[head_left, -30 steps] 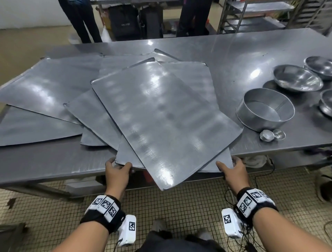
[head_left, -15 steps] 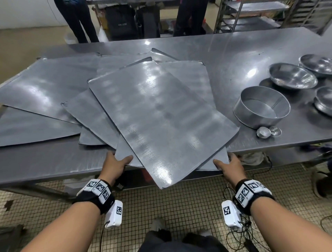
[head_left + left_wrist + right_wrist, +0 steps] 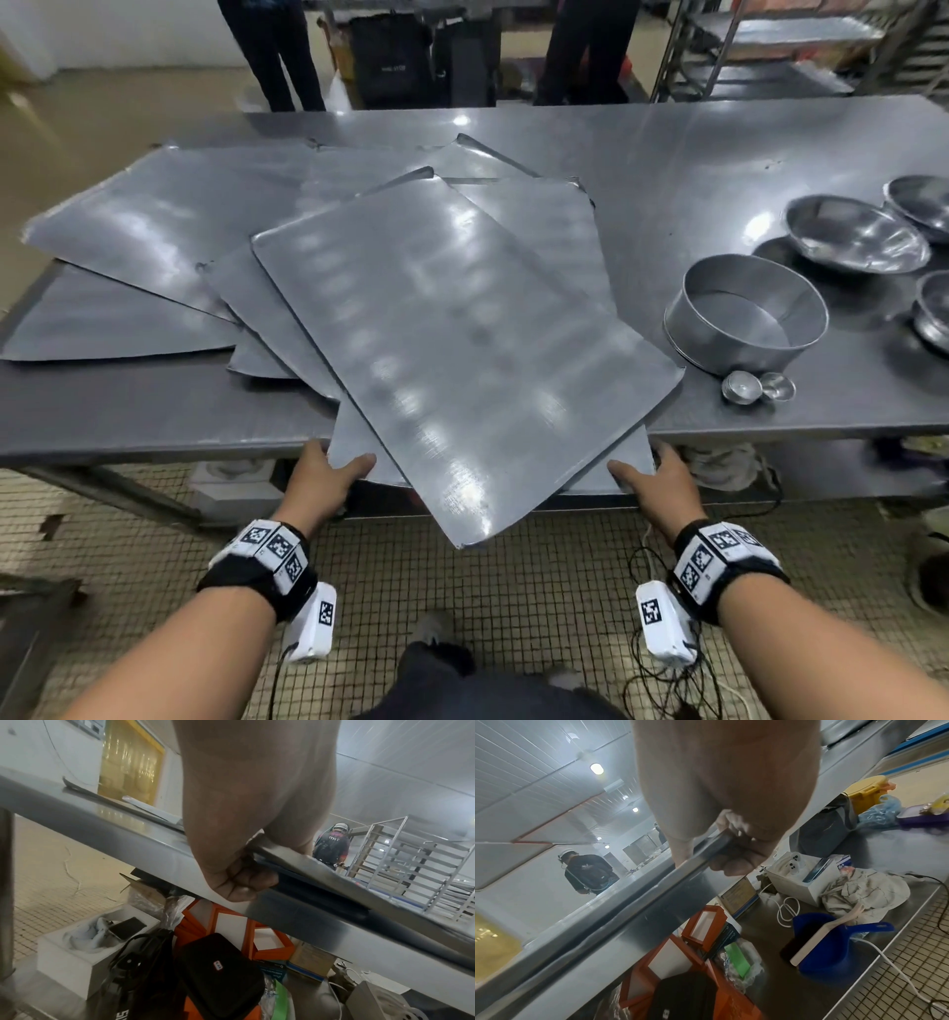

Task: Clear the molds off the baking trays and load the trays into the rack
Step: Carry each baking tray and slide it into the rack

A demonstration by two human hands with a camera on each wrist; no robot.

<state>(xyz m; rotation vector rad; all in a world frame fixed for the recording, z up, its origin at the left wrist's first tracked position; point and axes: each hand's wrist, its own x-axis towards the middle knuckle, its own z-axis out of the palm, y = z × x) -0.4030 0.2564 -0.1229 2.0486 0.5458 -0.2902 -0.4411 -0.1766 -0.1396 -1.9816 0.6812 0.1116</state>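
Note:
Several flat grey baking trays lie fanned out on the steel table (image 3: 154, 411). The top tray (image 3: 462, 349) sits askew, and its near corner overhangs the front edge. Beneath it a lower tray (image 3: 352, 442) also sticks out over the edge. My left hand (image 3: 334, 470) grips its near left corner, thumb on top and fingers curled under (image 3: 244, 880). On the near right corner my right hand (image 3: 649, 475) holds it the same way (image 3: 729, 862). The molds stand on the table's right: a round cake ring (image 3: 744, 318), shallow bowls (image 3: 857, 241) and two tiny tart molds (image 3: 757, 386).
A tray rack (image 3: 770, 46) stands behind the table at the back right, also visible as the rack (image 3: 411, 866) in the left wrist view. Two people's legs (image 3: 272, 51) are at the far side. Bags, boxes and a cloth fill the shelf under the table (image 3: 859, 892).
Both hands keep their hold on the lower tray's near corners. My left forearm has swung a little outward to the left. The trays have barely shifted.

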